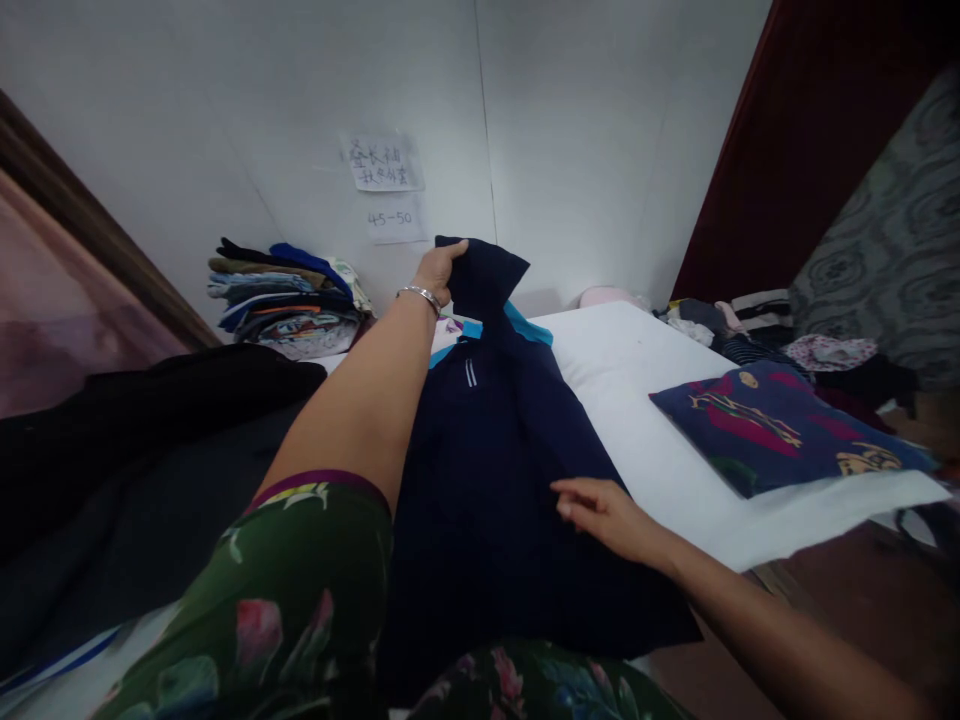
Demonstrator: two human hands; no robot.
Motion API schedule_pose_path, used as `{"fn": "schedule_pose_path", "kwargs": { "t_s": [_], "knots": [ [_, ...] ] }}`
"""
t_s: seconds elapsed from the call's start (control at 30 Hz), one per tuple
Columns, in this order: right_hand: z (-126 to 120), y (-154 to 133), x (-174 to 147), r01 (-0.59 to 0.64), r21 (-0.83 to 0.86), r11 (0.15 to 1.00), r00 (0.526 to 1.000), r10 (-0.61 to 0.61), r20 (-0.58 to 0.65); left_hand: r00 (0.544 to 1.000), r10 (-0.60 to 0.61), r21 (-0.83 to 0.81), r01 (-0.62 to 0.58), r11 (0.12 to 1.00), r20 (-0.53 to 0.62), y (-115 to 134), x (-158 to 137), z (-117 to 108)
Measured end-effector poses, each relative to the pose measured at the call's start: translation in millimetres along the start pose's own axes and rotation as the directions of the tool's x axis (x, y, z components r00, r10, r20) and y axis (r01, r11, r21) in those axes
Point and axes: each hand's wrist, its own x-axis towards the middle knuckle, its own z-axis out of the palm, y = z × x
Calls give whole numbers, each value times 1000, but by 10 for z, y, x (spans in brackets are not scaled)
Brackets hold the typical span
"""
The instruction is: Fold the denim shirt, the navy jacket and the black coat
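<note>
A navy jacket point(480, 470) with light stripes on the chest and turquoise at the neck lies spread before me. My left hand point(439, 272) reaches forward and pinches the edge of a raised navy sleeve point(491, 278), which is folded up near the neck end. A silver bracelet point(421, 294) circles my left wrist. Over the right side of the jacket, my right hand point(604, 515) has its fingers loosely extended, with nothing seen between them. Whether its fingertips press on the cloth I cannot tell.
Folded clothes point(289, 300) are stacked at the back left. Dark fabric point(150, 470) lies left of the jacket. To the right are a folded patterned blue garment point(780, 425) on the white sheet point(622, 380) and a heap of clothes point(825, 350). Handwritten papers point(386, 165) hang on the wall.
</note>
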Motion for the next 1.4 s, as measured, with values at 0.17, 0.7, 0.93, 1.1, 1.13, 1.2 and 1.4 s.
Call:
{"fn": "schedule_pose_path", "kwargs": {
  "t_s": [0.17, 0.7, 0.93, 1.1, 1.13, 1.2, 1.4],
  "knots": [
    [-254, 377, 367, 78, -510, 856, 966, -191, -172, 993, 1, 61, -9, 998, 121, 119, -200, 86],
    [-649, 241, 794, -149, 679, 719, 944, 308, -119, 548, -368, 660, -646, 383, 751, -598, -2440, 1213],
    [-691, 299, 750, -216, 839, 499, 924, 383, 10, 543, -369, 604, -353, 715, 754, -1089, -2641, 1015],
    [-789, 329, 753, -127, 860, 494, 935, 349, -61, 950, -158, 847, -156, 508, 270, -1398, -2595, 553],
    [-800, 330, 755, -113, 870, 479, 936, 346, -69, 966, -165, 861, -89, 501, 196, -1487, -2618, 474],
    [-811, 343, 751, -122, 884, 450, 931, 362, -56, 956, -269, 825, 55, 563, 120, -1642, -2695, 361],
    [-809, 472, 515, -194, 845, 497, 912, 409, -31, 761, -628, 484, 492, 723, 164, -1760, -3032, 357]
  ]
}}
